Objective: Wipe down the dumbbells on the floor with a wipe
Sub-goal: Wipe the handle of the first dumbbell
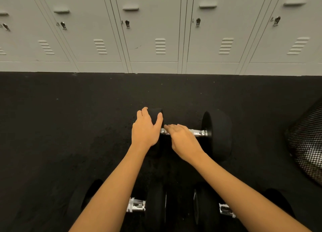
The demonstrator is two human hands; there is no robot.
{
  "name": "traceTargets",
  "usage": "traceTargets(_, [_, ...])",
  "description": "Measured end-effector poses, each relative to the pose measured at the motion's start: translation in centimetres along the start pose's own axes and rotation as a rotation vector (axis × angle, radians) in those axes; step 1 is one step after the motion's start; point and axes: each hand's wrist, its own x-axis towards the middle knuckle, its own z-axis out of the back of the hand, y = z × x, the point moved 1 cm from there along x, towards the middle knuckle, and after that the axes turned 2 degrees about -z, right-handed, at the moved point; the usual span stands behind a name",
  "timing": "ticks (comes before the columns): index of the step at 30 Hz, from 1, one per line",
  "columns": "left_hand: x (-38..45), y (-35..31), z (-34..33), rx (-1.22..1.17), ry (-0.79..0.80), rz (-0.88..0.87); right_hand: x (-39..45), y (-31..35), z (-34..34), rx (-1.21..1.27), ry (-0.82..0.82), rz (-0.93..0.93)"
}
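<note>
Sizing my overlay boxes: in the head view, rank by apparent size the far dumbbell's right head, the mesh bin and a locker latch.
1. mesh bin, though cropped and nearer
2. right head
3. locker latch, farthest away

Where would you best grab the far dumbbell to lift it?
Grip the far dumbbell by its chrome bar, coming down from above. It lies flat on the floor with round heads holding the bar off the ground, leaving finger room underneath. The right hand already lies over that bar.
</note>
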Motion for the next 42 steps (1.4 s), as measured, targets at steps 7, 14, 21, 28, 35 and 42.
traceTargets(7, [0.1,0.0,0.0,-0.008,-0.004,0.022,2.7,-0.3,0.5,-0.108,0.068,-0.237])
traceTargets(14, [-0.3,-0.1,0.0,-0.012,-0.02,0.022,5.6,-0.4,1.0,0.132,0.543,-0.366])
traceTargets(21, [-0.3,-0.2,0.1,-0.01,-0.031,0.023,3.7,-0.8,0.5,0.116,0.298,-0.201])
traceTargets(28, [-0.4,-0.1,0.0,-0.024,-0.033,0.018,0.5,-1.5,0.0,0.033,0.036,0.129])
traceTargets(35, [-0.5,-0.1,0.2,-0.037,-0.022,0.016,-1.6,-2.1,1.1,-0.296,0.183,0.196])
traceTargets(42, [-0.3,-0.6,0.7,-0.063,0.032,0.067,-2.9,-0.9,3.9,-0.346,0.256,0.09])
